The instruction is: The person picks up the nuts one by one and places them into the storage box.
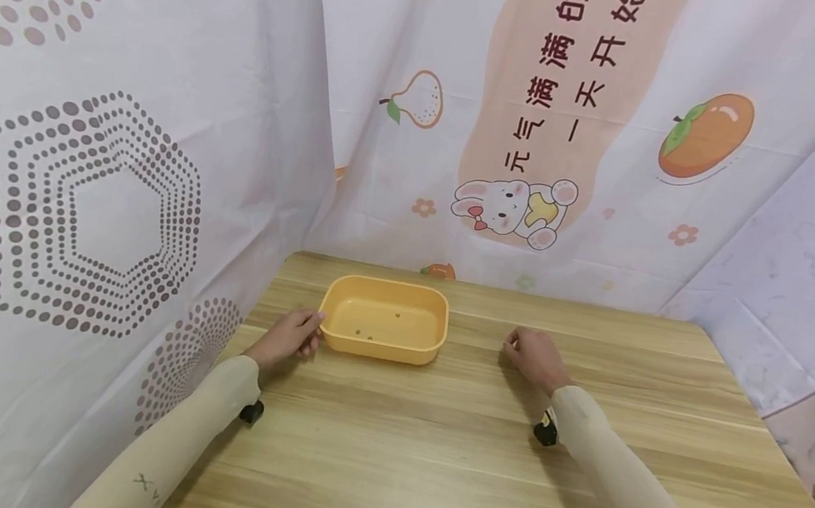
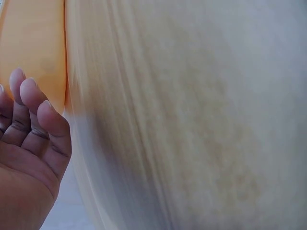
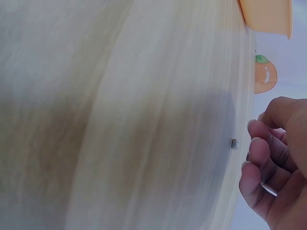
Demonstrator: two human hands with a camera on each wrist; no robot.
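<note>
A yellow plastic basin (image 1: 381,350) with rounded corners stands on the wooden table, with a few tiny metal pieces (image 1: 397,316) on its floor. My left hand (image 1: 293,333) holds the basin's left rim between thumb and fingers; in the left wrist view its other fingers (image 2: 53,120) bend beside the orange-looking wall. Right of the basin, apart from it, my right hand (image 1: 535,359) is low over the table, fingers loosely curled. A small shiny metal piece, perhaps a nut (image 3: 234,143), lies close to its fingertips in the right wrist view. Nothing shows in that hand, though the thumb is mostly hidden.
A patterned curtain (image 1: 125,213) hangs along the table's left side. Behind the table, a white cloth (image 1: 401,178) with fruit and rabbit prints comes down to its back edge. The wooden tabletop (image 1: 385,453) stretches between the two forearms.
</note>
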